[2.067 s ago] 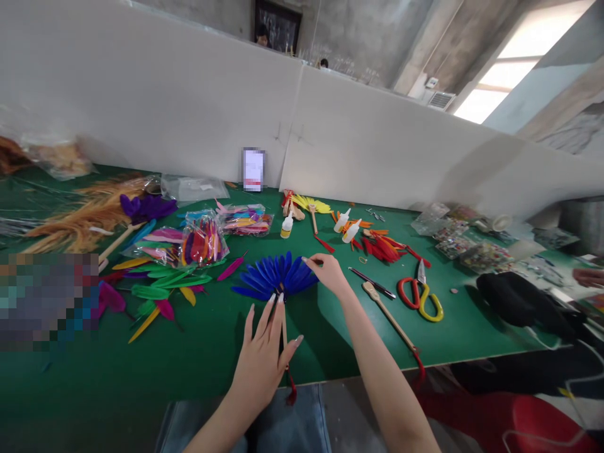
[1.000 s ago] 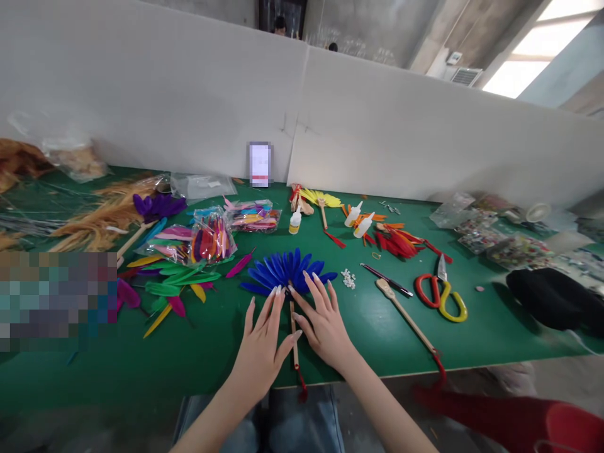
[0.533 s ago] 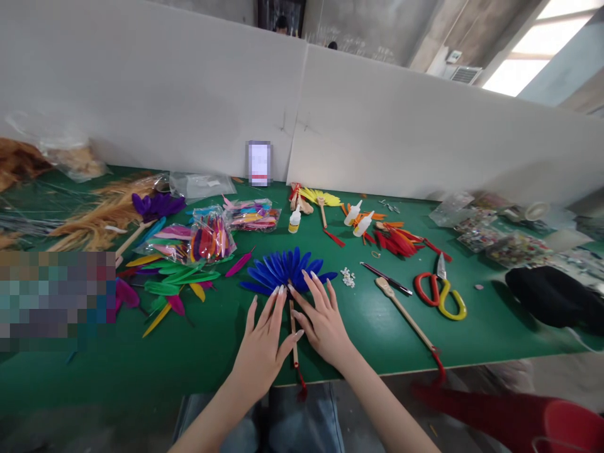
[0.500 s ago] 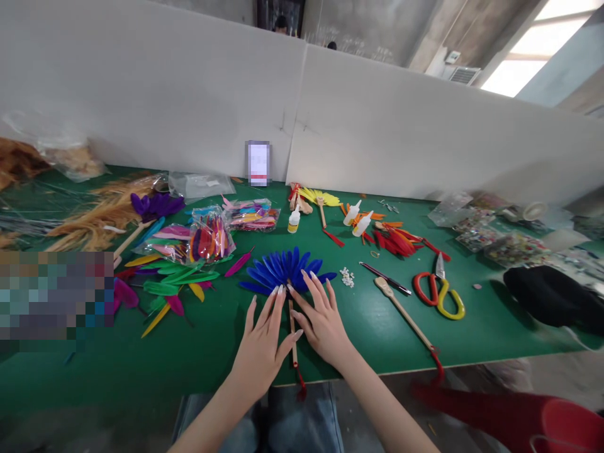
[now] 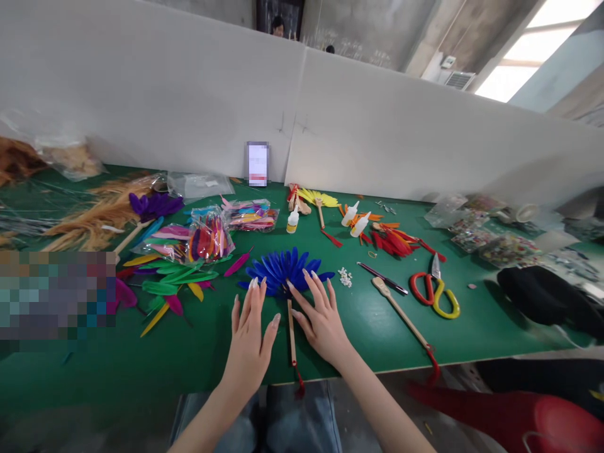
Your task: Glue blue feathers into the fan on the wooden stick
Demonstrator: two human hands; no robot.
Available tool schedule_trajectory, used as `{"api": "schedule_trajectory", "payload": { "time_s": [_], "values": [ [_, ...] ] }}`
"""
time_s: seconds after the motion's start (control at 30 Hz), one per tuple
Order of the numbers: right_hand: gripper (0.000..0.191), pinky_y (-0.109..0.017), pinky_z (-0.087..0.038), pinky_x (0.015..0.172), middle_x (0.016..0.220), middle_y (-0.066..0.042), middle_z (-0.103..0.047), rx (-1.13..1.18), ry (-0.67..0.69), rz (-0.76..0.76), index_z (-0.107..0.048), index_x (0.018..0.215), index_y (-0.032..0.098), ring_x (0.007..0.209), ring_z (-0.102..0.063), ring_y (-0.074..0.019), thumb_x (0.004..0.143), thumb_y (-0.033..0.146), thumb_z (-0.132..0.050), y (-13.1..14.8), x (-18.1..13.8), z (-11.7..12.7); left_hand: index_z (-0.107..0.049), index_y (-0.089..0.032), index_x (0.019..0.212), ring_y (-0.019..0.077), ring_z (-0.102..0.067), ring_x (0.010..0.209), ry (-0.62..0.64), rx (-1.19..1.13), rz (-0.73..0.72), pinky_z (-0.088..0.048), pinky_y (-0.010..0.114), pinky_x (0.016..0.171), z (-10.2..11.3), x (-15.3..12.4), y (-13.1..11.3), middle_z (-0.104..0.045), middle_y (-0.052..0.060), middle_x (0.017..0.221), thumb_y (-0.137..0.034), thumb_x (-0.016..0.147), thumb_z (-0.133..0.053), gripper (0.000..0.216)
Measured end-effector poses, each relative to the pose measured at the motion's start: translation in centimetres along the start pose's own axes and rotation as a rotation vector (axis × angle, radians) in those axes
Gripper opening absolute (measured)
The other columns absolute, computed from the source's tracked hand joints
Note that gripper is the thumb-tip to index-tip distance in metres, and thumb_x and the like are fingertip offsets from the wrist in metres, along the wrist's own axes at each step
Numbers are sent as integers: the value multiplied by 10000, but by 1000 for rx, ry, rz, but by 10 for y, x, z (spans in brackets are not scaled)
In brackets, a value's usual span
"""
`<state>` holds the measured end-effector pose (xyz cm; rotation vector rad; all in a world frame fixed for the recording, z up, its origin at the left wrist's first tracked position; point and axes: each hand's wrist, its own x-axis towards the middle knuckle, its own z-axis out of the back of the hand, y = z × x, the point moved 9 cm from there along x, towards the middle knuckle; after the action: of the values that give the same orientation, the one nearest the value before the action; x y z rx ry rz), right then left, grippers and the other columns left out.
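Observation:
A fan of blue feathers (image 5: 282, 267) lies spread on the green table in front of me. Its wooden handle (image 5: 291, 333) points toward me and ends in a red tassel (image 5: 300, 382). My right hand (image 5: 321, 321) is open, its index fingertip on the base of the feathers and its other fingers over their right side. My left hand (image 5: 250, 333) is open too, the fingertips at the lower left feathers, the thumb apart from the handle. Small white beads (image 5: 345, 277) lie in a pile right of the feathers.
Scissors (image 5: 435, 289), a bare wooden handle (image 5: 401, 313) and a dark pen-like tool (image 5: 382, 278) lie at right. Glue bottles (image 5: 360, 224) stand farther back. Loose green feathers (image 5: 174, 277) and bagged feathers (image 5: 211, 236) cover the left. A phone (image 5: 257, 163) leans on the white partition (image 5: 189, 94).
My left hand has shifted left, its thumb coming away from the handle and uncovering more of it. My right hand stays at the feather base. The view has shifted slightly.

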<state>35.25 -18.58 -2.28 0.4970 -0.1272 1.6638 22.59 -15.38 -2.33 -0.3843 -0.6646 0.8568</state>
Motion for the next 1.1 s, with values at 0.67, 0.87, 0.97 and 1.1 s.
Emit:
{"api": "schedule_trajectory", "payload": {
  "time_s": [0.67,0.87,0.97,1.1],
  "values": [
    [184,-258,-535,549,569,9,-612,942,-426,-545,-630,793,181,533,-613,-135,878,331,-565,-41,-14,50,-495,-230,1338,237,-369,1333,229,-1801,580,-308,401,1104,-3,9,0,-472,47,1408,-505,935,-363,506],
    [336,-271,-489,505,667,1,-622,642,-359,-658,-570,984,185,497,-585,-140,839,488,-562,-97,-28,57,-714,-187,859,134,-602,611,51,-1174,639,-523,285,769,15,-2,48,-596,-31,529,-298,708,-756,192],
    [388,-260,-403,468,640,10,-593,242,-213,-685,-519,918,204,503,-572,-156,828,581,-514,-123,-32,52,-699,-178,805,177,-617,648,59,-935,593,-524,295,728,31,-3,63,-582,-14,469,-358,730,-721,196],
    [404,-258,-306,459,641,-11,-594,-178,20,-717,-455,820,218,579,-606,-201,859,618,-425,-144,-27,27,-681,-180,899,169,-598,595,116,-835,497,-533,307,702,42,-4,70,-559,-27,456,-400,810,-617,246]
  ]
}}
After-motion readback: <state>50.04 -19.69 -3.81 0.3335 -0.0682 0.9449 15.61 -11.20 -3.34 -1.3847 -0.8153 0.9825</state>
